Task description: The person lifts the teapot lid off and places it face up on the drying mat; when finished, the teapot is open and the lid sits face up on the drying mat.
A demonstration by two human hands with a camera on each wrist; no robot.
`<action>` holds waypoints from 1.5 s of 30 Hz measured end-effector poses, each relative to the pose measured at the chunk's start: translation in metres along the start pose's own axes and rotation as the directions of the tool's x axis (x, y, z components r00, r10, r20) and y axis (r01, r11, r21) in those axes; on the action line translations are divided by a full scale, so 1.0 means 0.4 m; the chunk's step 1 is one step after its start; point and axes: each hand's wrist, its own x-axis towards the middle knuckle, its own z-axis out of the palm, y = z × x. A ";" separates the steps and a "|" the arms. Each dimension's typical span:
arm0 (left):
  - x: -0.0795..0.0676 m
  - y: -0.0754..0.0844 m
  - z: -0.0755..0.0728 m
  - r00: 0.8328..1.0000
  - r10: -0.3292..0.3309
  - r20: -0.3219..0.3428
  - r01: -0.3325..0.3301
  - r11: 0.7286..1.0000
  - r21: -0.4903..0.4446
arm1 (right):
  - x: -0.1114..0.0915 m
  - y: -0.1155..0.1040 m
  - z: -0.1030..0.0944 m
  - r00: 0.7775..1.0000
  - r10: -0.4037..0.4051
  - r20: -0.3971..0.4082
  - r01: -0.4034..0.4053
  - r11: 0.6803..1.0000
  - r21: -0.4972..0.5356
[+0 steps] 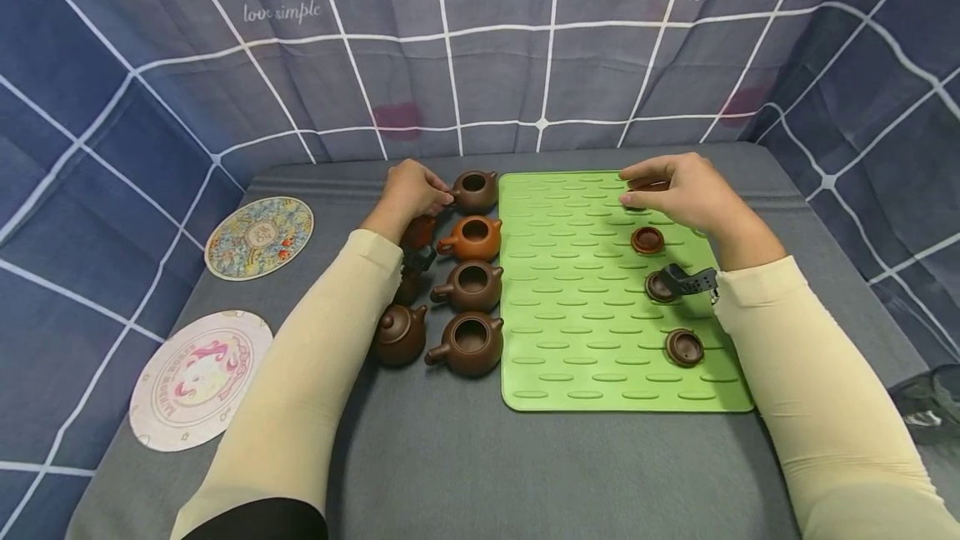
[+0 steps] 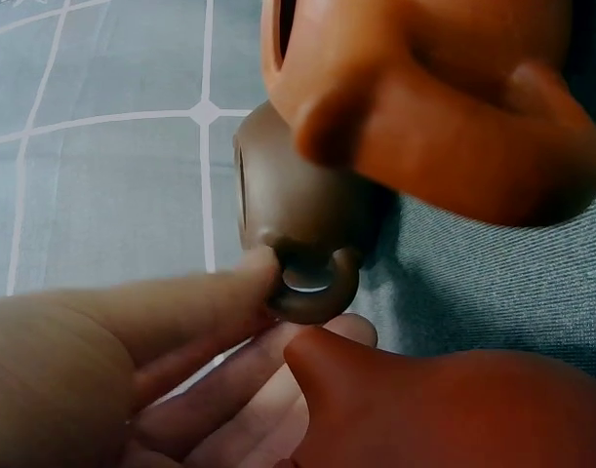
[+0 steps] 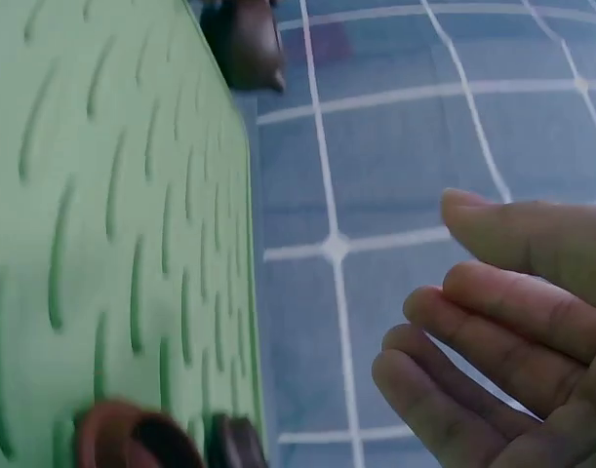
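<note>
My left hand [image 1: 405, 194] pinches the handle of the farthest lidless brown teapot [image 1: 487, 200] between thumb and fingers. In the left wrist view that brown teapot [image 2: 302, 185] stands beyond a lidless orange teapot [image 2: 444, 117], and the spout of a reddish teapot [image 2: 444, 409] is close to my fingers. Over the far right of the green mat [image 1: 562, 290], my right hand [image 1: 686, 190] hovers with bent, spread fingers. A small reddish-brown lid [image 1: 651, 186] shows partly behind those fingers. The right wrist view shows nothing in the right hand [image 3: 522, 341].
Nearer along the lidless column stand an orange teapot [image 1: 483, 252] and two brown ones. To their left, a lidded brown teapot [image 1: 399, 340] and others sit partly under my left arm. More lids [image 1: 684, 348] lie on the mat. Two round patterned mats, one floral [image 1: 232, 240] and one pink [image 1: 165, 390], lie left.
</note>
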 end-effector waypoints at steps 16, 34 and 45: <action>-0.213 0.152 -0.195 0.926 0.318 -0.205 -0.295 0.946 0.138 | -0.042 -0.148 0.126 0.937 -0.348 0.038 0.350 0.932 -0.096; -0.496 -0.204 -0.184 0.978 0.206 -0.022 -0.201 0.970 0.139 | -0.026 -0.339 0.336 0.777 -0.585 0.231 0.606 0.795 -0.025; -0.501 -0.278 -0.162 0.973 0.210 0.095 -0.211 0.978 -0.001 | -0.034 -0.467 0.465 0.693 -0.601 0.398 0.662 0.750 -0.019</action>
